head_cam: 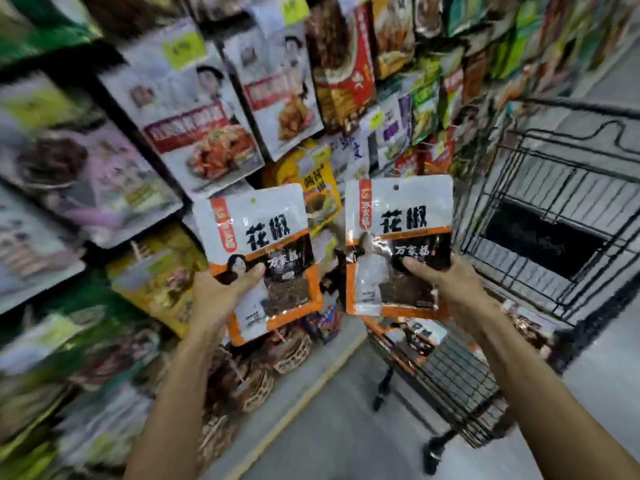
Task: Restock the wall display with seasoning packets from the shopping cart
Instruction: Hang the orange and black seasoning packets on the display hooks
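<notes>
My left hand (221, 294) grips one Sichuan-pepper packet (263, 237), right hand (446, 289) grips a second packet (401, 216); wall display (194, 109) 11 o'clock, shopping cart (540, 216) 3 o'clock.

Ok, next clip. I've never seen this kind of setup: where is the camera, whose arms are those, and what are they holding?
There is no robot here. A person wears one wide-angle camera on the head, looking forward and down, so the arms you see are their own. The left hand grips the left Sichuan pepper packet and the right hand grips the right Sichuan pepper packet, each with the thumb across the front. To the left and ahead is the wall display, hung with blurred seasoning packets. On the right stands the black wire shopping cart, with more packets lying in it.
</notes>
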Tool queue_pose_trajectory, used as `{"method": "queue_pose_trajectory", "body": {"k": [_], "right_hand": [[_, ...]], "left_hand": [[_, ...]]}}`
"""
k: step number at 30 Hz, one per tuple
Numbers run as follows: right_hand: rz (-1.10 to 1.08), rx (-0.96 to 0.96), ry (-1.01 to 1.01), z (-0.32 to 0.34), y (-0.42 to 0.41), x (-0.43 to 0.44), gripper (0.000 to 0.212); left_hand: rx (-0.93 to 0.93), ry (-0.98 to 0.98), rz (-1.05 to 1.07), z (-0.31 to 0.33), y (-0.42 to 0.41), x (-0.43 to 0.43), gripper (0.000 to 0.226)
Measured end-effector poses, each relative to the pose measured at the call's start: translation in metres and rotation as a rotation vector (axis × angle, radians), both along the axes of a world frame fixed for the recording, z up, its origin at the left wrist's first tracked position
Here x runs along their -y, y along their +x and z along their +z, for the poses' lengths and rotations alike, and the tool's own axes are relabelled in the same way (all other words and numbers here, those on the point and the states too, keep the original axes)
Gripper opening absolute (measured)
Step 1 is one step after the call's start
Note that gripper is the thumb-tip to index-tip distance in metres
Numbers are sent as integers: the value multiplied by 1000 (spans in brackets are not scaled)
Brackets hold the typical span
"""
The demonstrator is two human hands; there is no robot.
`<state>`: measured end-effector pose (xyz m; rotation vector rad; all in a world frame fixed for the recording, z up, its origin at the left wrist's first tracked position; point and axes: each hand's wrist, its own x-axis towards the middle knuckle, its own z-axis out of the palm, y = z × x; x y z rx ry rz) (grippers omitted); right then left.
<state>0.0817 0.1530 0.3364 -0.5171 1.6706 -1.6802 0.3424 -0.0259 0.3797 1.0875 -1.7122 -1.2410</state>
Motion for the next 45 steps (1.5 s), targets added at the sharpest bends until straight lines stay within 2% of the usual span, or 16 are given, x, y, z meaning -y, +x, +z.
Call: {"method": "queue_pose_trajectory", "body": {"k": [4,5,8,10,13,15,18,20,23,25,27,30,32,36,42,45], "right_hand": [[212,-67,-108,44,61,38,18],[265,-77,-129,54,79,49,28],[400,-139,-192,81,141,78,61],[480,-193,-212,94,186,95,53],[582,-229,-236,111,264,112,36],[654,-225,-272,118,318,120,30],[707,-181,-304,121,398,131,49],[745,-175,-321,121,447,137,49],[825,-160,-334,119,514,145,46],[836,-166,-332,118,551,151,59],[870,-182,-327,117,580,160,68],[907,-195,-319,120,613,173,34],[907,-191,-304,124,632,183,24],[904,-181,-311,134,661,208,20],[927,-162,-307,149,686,240,18],[919,-109,-293,153,692,251,19]], "left_hand": [[-72,-47,187,41,102,-10,34],[-71,-72,236,52,128,-16,32],[-59,-135,371,78,203,-34,54],[-62,-140,451,91,255,-46,54],[-77,-236,547,110,329,-66,36],[-74,-277,602,119,378,-77,51],[-51,-310,629,125,457,-85,45],[-41,-293,664,130,504,-89,57],[-70,-294,676,134,571,-92,49],[-73,-283,696,135,608,-90,54],[-92,-299,710,135,636,-87,54],[-127,-330,739,136,663,-81,41],[-184,-360,735,135,677,-77,22],[-215,-375,734,139,687,-70,37],[-222,-356,737,139,691,-52,17],[-217,-339,725,138,694,-45,26]]}}
